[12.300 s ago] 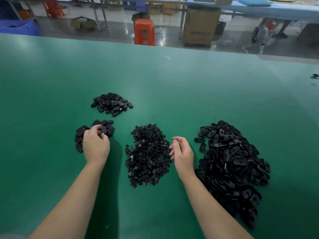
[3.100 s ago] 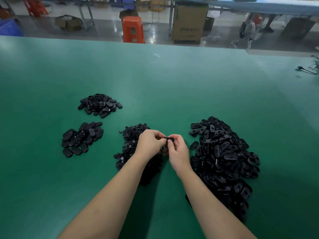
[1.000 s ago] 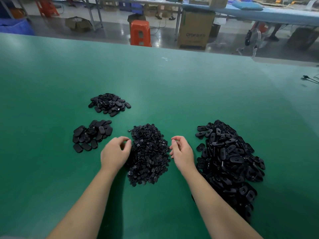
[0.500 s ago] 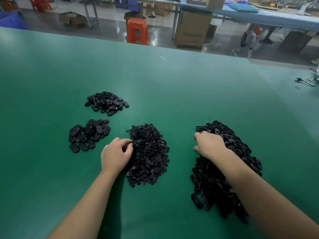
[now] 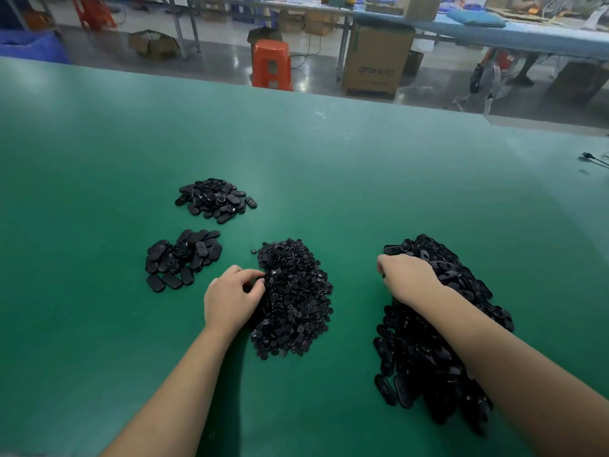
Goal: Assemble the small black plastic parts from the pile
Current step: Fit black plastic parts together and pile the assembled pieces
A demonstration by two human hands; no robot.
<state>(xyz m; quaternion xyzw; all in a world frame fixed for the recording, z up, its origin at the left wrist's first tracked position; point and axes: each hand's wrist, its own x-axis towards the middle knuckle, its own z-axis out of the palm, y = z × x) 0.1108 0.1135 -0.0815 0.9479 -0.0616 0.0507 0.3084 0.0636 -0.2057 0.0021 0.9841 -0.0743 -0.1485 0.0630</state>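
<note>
Since half a second ago little has changed. Left hand (image 5: 232, 300) still picks with curled fingers at the middle pile's (image 5: 296, 298) 9 o'clock edge. Right hand (image 5: 407, 278) stays curled atop the right pile (image 5: 438, 341); what either holds I cannot tell.

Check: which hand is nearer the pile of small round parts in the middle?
Left. The left hand touches the left edge of the pile of small round parts, fingers curled at it. The right hand rests on the big pile of oval parts, a green gap away.

Broad green table (image 5: 329, 153), matte, running back to a far edge. On it, four heaps of black plastic parts: far-left heap of oval pieces (image 5: 214, 200); nearer-left cluster of flat oval pieces (image 5: 181, 258); middle heap of small round pieces (image 5: 296, 298); big right heap of oval shells (image 5: 438, 341). Black cable (image 5: 593, 159) at right edge.
</note>
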